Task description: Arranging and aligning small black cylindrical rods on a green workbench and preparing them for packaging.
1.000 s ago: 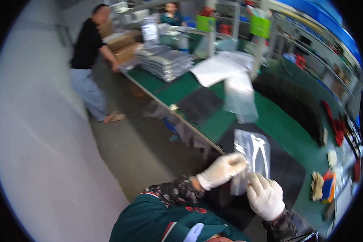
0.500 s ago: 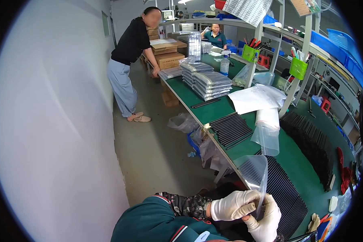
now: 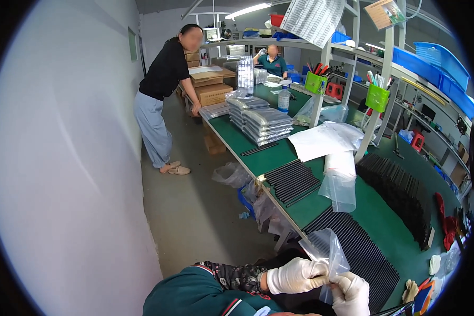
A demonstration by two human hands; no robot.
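Note:
A clear plastic bag (image 3: 332, 247) stands up between my hands at the near edge of the bench. My left hand (image 3: 295, 275), in a white glove, pinches the bag from its left side. My right hand (image 3: 351, 294), gloved too, has its fingers closed on the bag's lower right part. Just beyond the hands, a long row of thin black rods (image 3: 358, 253) lies side by side on the green bench top (image 3: 366, 224). The bag's lower end is partly hidden behind the fingers.
More black rods (image 3: 292, 181), clear bags with white paper (image 3: 339, 181) and a dense black rod pile (image 3: 392, 192) lie farther along. Stacked packed bags (image 3: 260, 118) and a bottle (image 3: 283, 100) stand beyond. One person (image 3: 166, 79) leans at the bench's far left; another (image 3: 273, 63) sits behind.
The bag has sunk lower and folded over, and my hands have shifted their hold on it. My fingertips point more toward each other. The whole view has tilted up slightly.

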